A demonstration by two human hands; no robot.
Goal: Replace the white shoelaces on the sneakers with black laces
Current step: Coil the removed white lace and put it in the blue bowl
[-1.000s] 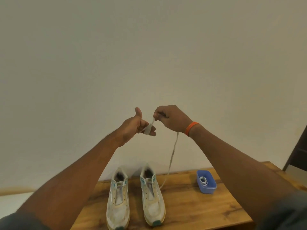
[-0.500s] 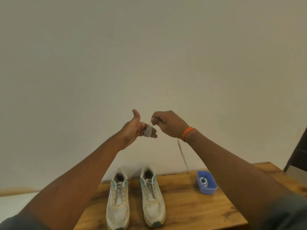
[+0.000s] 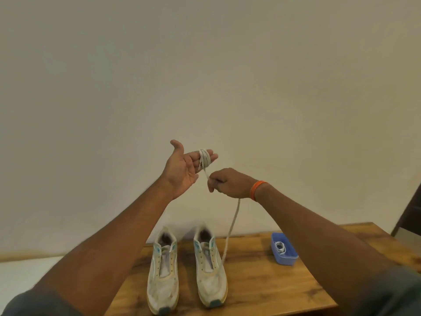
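Left to right: the left sneaker (image 3: 163, 273) stands on the wooden table (image 3: 268, 286), toe toward the viewer, its eyelets without a lace. Above it the left hand (image 3: 182, 168) is raised palm up in front of the plain wall (image 3: 205, 65), thumb up and fingers extended — the white shoelace (image 3: 204, 158) is wound in several turns around the outstretched fingers, which do not curl round it. From this coil a short length runs down to the right hand (image 3: 227, 183), held just beside and slightly lower than the left; its fingers are curled and pinch the lace. An orange wristband (image 3: 257, 189) circles the right wrist. Below the right hand the free tail of the lace hangs down in a gentle curve to the table, ending just beside the outer edge of the right sneaker (image 3: 210, 267), which stands parallel to the left one and also shows bare eyelets. Farther right, well apart from the shoes, a small blue container (image 3: 284, 258) rests on the table — inside it lies a coiled white lace (image 3: 280, 247). A dark vertical edge shows at the far right border; what it is cannot be told.
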